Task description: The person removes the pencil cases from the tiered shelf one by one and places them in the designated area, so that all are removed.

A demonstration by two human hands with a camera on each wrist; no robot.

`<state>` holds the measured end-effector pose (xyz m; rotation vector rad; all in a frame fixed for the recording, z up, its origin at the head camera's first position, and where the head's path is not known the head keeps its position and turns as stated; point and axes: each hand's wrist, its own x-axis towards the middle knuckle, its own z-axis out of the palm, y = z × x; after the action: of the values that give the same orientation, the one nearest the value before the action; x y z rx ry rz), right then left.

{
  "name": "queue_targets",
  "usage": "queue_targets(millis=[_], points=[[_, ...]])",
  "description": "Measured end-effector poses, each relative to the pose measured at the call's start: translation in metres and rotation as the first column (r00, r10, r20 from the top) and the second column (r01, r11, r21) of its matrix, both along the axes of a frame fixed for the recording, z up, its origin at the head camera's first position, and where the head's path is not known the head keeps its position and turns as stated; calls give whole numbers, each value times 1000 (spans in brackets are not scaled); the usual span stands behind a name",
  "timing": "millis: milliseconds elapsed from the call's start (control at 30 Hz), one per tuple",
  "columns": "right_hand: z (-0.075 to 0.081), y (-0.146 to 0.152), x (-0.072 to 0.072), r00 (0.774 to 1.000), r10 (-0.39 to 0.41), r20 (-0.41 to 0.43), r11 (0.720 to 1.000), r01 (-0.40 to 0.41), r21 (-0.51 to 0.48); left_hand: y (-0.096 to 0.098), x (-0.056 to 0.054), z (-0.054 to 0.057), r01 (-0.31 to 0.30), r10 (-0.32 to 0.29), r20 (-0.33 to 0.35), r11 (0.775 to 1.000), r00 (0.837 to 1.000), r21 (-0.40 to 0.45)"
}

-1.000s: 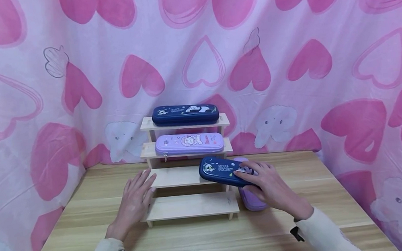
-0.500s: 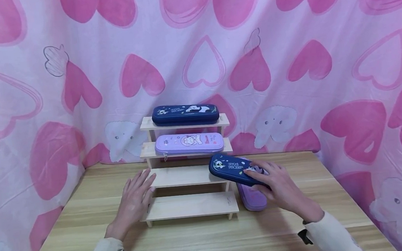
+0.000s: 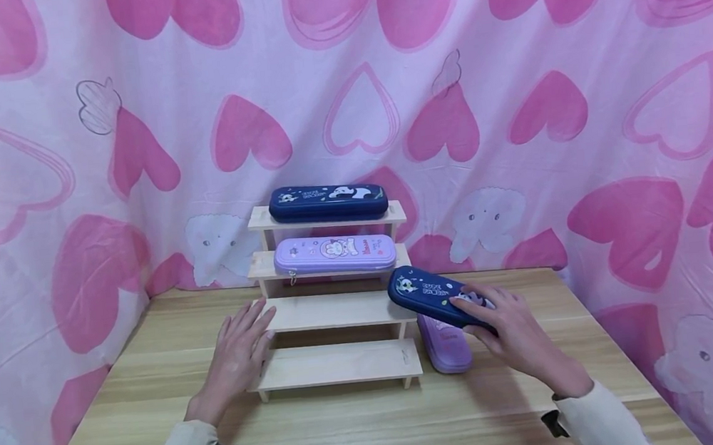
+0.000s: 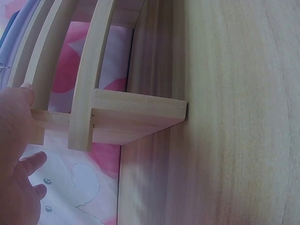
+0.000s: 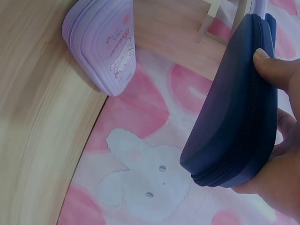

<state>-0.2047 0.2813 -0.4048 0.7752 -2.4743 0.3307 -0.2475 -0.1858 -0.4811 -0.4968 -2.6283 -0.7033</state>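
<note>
My right hand (image 3: 511, 322) grips the right end of a navy zip pencil case (image 3: 427, 291) printed with a panda and "CUTE PANDA". In the right wrist view, thumb and fingers clasp the two sides of this case (image 5: 225, 117), which hangs above the table. It tilts down to the right and its left end overlaps the second-lowest step of a pale wooden stepped rack (image 3: 338, 364). A lilac pencil case (image 3: 447, 348) lies lengthwise on the table beside the rack, partly hidden below the navy one. My left hand (image 3: 236, 352), fingers extended, has its fingertips at the left end of that step.
Another navy panda pencil case (image 3: 329, 203) lies on the rack's top step. One step below is a lilac pencil case (image 3: 335, 253) with a dangling zip pull. A pink heart-patterned curtain (image 3: 342, 73) encloses the back and sides of the wooden table (image 3: 326, 440).
My right hand has moved to the right with the navy pencil case, from over the second-lowest step to the rack's right side. The left hand stays in place.
</note>
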Motion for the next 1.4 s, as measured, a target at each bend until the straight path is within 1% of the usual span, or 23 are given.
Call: queue_targets(millis=[267, 367, 600, 733, 900, 1267, 1400], points=[[0, 9, 2, 998, 17, -66, 1000, -19, -22, -1, 0, 0, 2, -2, 14, 1000, 1000, -5], [0, 13, 3, 998, 10, -68, 999, -12, -31, 0, 0, 1, 2, -2, 20, 1000, 1000, -7], [1, 18, 5, 999, -14, -53, 999, 12, -42, -1, -2, 0, 1, -1, 11, 1000, 1000, -4], [-2, 22, 3, 998, -17, -65, 998, 13, -54, -1, -2, 0, 5, -5, -3, 1000, 1000, 1], [-9, 28, -1, 997, -39, -74, 997, 33, -76, -1, -2, -1, 5, -5, 1, 1000, 1000, 1], [-28, 38, -12, 993, -119, 1, 990, 118, -79, 0, -1, 1, -8, 8, 21, 1000, 1000, -13], [-34, 39, -14, 983, -176, 61, 981, 180, -75, 0, 0, 2, -8, 8, 24, 1000, 1000, -14]])
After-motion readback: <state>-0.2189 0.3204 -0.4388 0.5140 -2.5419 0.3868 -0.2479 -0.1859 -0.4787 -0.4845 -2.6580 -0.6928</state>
